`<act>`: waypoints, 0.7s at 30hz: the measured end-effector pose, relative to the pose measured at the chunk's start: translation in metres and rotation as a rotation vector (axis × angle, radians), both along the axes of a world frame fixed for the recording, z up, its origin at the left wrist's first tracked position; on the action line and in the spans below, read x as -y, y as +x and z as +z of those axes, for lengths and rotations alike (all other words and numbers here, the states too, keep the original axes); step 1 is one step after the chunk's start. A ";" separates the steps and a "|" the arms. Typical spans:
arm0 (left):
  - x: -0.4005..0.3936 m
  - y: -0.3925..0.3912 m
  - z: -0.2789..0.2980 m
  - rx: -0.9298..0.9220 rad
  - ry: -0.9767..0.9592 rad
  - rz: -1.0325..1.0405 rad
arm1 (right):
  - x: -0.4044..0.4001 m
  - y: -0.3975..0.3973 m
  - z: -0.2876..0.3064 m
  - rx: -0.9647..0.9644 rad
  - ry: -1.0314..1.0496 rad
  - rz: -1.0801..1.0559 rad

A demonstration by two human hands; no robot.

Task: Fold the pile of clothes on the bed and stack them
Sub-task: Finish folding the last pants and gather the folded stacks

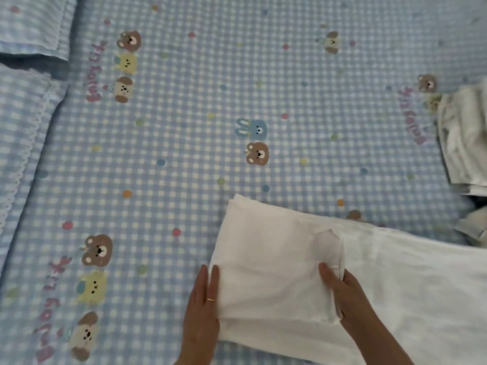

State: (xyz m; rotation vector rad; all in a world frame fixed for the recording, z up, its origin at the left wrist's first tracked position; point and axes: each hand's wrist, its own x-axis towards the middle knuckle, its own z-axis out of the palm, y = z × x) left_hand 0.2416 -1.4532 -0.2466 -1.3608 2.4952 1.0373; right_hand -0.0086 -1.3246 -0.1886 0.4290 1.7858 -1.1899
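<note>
Head view looks down on a wide blue-and-white checked bed sheet [184, 159] printed with bears and coloured dots. On its near right part lies a large white cloth garment [276, 262], partly folded — one flap doubled over at the left, the rest spreading off right. At the right edge sits a stack of pale folded clothes [461, 138], well apart. Blue checked pillows [29, 27] lie far left. Left hand [203, 306] rests flat, fingers straight, along the fold's left edge; right hand [340, 288] pinches the flap's right edge.
</note>
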 end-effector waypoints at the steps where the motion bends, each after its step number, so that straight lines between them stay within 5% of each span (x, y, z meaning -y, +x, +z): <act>1: -0.004 0.000 -0.004 0.015 0.000 -0.054 | -0.016 -0.007 -0.009 -0.011 0.036 -0.024; 6: -0.019 0.001 -0.009 0.049 -0.078 -0.375 | -0.064 -0.023 -0.038 0.007 0.110 0.016; 15: -0.029 -0.016 0.002 0.015 -0.146 -0.453 | -0.084 -0.031 -0.049 -0.133 0.209 0.083; 21: -0.017 -0.099 0.006 -0.021 -0.241 -0.401 | -0.075 -0.012 -0.048 -0.679 0.598 0.246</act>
